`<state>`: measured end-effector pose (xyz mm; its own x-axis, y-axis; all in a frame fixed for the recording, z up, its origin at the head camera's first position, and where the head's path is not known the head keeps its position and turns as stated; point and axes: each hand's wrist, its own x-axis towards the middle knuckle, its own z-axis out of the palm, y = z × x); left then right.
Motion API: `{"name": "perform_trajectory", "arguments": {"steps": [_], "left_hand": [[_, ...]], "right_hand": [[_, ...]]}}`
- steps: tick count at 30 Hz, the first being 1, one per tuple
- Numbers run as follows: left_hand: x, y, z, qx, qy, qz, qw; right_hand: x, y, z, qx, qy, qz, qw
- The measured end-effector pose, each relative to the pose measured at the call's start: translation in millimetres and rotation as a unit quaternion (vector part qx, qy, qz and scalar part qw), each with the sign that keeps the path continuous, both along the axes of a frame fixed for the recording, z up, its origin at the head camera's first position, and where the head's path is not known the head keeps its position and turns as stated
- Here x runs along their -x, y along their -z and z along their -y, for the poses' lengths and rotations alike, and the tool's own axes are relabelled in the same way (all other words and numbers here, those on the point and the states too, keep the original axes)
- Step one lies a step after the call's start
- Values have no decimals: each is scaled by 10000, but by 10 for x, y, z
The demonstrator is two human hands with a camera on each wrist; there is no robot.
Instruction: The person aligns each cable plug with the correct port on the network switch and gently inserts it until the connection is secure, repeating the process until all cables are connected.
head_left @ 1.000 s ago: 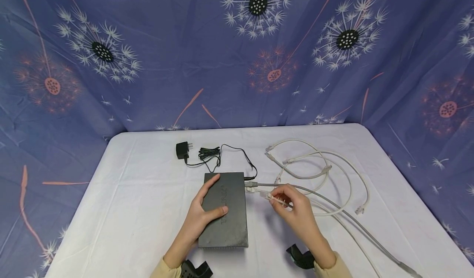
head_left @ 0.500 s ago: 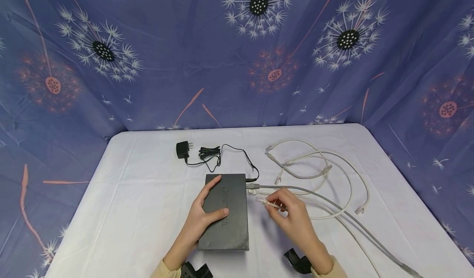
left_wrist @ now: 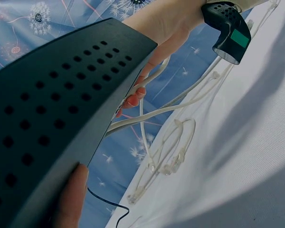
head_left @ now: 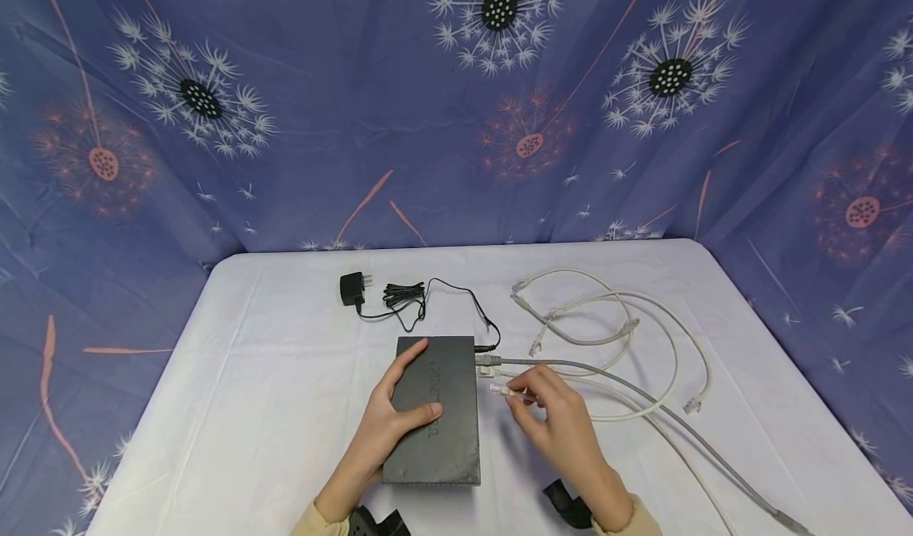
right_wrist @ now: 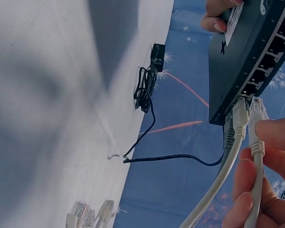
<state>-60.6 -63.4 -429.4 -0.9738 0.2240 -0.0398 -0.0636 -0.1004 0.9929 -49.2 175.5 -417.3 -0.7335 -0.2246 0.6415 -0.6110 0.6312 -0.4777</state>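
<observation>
A dark network switch [head_left: 452, 441] is gripped by my left hand [head_left: 385, 413], thumb across its top and fingertips showing on its underside in the right wrist view. My right hand [head_left: 559, 421] pinches the end of a white Ethernet cable, its clear plug [right_wrist: 258, 107] pointing at the row of ports [right_wrist: 263, 71]. That plug's tip is right at the port face, beside a white plug [right_wrist: 240, 116] seated in the switch. A grey Ethernet cable [head_left: 542, 361] is also plugged in, as is the black power lead [head_left: 492, 338] at the far end.
A black power adapter [head_left: 352, 289] and its bundled cord [head_left: 403, 294] lie behind the switch. Several loose white and grey Ethernet cables [head_left: 702, 346] lie coiled at the back right of the white-covered table [head_left: 235, 409]. A blue dandelion-print cloth [head_left: 321, 124] hangs behind.
My right hand has moved left with the plug, bringing it closer to the ports. The switch has shifted slightly towards me and to the right in my left hand.
</observation>
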Motion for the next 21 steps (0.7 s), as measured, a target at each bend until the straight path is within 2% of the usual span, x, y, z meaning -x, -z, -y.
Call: {"name": "perform_trajectory", "arguments": {"steps": [11,21], "left_hand": [[-13,5,-3,-199,134,65,9997],[-21,21,-28,59,87,-141,9998]], "right_hand": [[-4,14,45,-14,-9,27,10000],[-5,14,62,-37,-28,-8,10000]]}}
